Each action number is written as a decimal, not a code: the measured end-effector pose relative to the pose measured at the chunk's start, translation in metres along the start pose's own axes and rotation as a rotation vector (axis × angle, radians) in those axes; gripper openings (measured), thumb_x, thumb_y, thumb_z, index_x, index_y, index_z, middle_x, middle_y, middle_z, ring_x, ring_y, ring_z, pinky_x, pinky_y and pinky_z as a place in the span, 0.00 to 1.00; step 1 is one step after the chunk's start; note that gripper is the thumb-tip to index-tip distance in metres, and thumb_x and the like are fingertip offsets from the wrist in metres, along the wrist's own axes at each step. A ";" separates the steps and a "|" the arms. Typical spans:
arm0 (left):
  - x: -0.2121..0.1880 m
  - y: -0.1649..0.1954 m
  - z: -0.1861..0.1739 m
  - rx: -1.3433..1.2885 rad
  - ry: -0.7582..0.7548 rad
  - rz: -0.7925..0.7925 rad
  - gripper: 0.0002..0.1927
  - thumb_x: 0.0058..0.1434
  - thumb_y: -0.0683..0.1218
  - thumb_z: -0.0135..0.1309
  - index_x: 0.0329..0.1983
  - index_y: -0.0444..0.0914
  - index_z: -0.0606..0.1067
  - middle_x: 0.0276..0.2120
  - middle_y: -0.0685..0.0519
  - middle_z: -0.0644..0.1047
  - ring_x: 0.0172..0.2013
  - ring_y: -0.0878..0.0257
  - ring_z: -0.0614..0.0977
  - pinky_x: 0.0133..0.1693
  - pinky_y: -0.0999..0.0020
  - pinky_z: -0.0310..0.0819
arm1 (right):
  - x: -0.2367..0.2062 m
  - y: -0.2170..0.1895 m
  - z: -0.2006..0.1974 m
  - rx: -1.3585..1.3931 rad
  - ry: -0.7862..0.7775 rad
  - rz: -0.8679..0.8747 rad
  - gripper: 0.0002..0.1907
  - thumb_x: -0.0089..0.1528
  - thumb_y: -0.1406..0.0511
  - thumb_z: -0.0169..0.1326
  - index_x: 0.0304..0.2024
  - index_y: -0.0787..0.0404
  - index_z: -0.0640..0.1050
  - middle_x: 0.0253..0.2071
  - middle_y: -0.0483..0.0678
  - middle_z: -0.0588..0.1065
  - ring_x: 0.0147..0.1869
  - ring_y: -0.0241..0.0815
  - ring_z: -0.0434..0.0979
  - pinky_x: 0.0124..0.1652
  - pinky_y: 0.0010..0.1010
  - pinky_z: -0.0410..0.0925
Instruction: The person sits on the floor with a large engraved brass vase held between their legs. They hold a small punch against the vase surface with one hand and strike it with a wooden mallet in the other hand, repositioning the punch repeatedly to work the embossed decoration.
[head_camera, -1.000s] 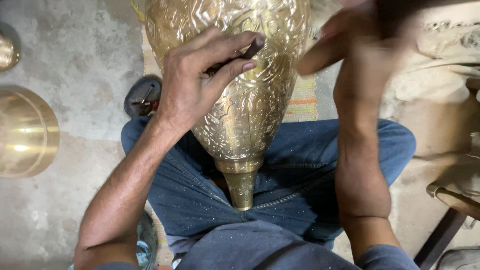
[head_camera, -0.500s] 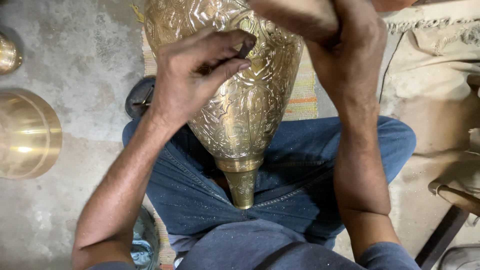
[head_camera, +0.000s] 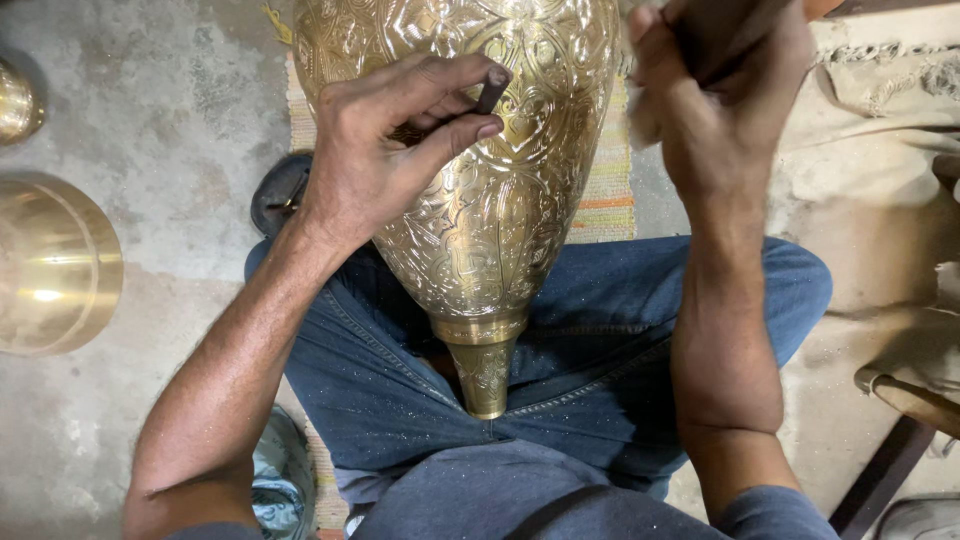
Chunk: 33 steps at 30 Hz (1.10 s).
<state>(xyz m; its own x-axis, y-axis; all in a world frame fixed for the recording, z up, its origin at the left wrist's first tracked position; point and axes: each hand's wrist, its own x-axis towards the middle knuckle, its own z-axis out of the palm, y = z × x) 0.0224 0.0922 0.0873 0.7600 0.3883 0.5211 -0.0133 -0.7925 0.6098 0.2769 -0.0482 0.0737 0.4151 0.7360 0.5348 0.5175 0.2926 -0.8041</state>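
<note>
Resting across the person's lap, the engraved brass vase (head_camera: 480, 190) served as the landmark for everything else. Far to the left of it, at the frame's edge, a small brass piece (head_camera: 15, 100) sat on the concrete floor (head_camera: 170, 110), and below that, also well left of the vase, lay a larger plain brass bowl (head_camera: 50, 265). No package, label or sign showed anywhere in the view. Nearer the vase's left flank a dark sandal (head_camera: 275, 195) peeked out from behind the left forearm.

The left hand (head_camera: 385, 155) lay on the vase's upper left face, fingers curled shut around a short dark punch (head_camera: 491, 92) (pinched between thumb and fingertips), its tip held against the embossed metal.

The vase's long axis ran up and down the picture: its narrow neck (head_camera: 485, 370) pointed toward the person's body, ending over the blue jeans (head_camera: 600, 330), while the broad belly ran away past the top edge. Behind it a striped woven mat (head_camera: 605, 185) showed at its right side.

Right of the vase, the right hand (head_camera: 720, 90) was raised beside its upper right shoulder, closed around a dark handle (head_camera: 720, 35) whose head was cut off by the frame. Half a second before, this hand had hung over the vase's top; it now stood further to the right, clear of the metal, while the left hand and punch had kept their place. Farther right lay pale cloth (head_camera: 880, 200).
</note>
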 end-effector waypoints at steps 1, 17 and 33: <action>0.000 -0.001 0.000 -0.008 -0.004 0.007 0.16 0.72 0.41 0.66 0.61 0.36 0.77 0.46 0.47 0.83 0.46 0.60 0.89 0.47 0.70 0.91 | -0.001 -0.001 -0.001 -0.080 -0.094 -0.065 0.08 0.69 0.77 0.59 0.43 0.68 0.72 0.32 0.48 0.72 0.30 0.41 0.70 0.30 0.33 0.65; 0.007 0.009 -0.004 0.012 -0.020 -0.029 0.18 0.70 0.40 0.67 0.61 0.36 0.77 0.46 0.49 0.83 0.46 0.61 0.89 0.47 0.69 0.90 | -0.002 -0.026 0.014 -0.099 -0.007 -0.119 0.16 0.69 0.78 0.60 0.57 0.68 0.70 0.40 0.52 0.75 0.41 0.39 0.77 0.37 0.31 0.70; 0.007 0.007 -0.004 0.030 -0.038 -0.021 0.15 0.70 0.42 0.66 0.58 0.39 0.79 0.47 0.51 0.83 0.45 0.63 0.88 0.47 0.70 0.89 | 0.010 -0.026 0.021 -0.527 0.023 -0.335 0.13 0.63 0.73 0.62 0.45 0.61 0.72 0.36 0.44 0.74 0.35 0.40 0.77 0.35 0.36 0.70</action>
<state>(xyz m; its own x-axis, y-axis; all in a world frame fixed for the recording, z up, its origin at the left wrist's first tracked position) 0.0245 0.0917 0.0974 0.7841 0.3874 0.4849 0.0219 -0.7981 0.6022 0.2515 -0.0355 0.0944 0.1791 0.6410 0.7463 0.9196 0.1606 -0.3586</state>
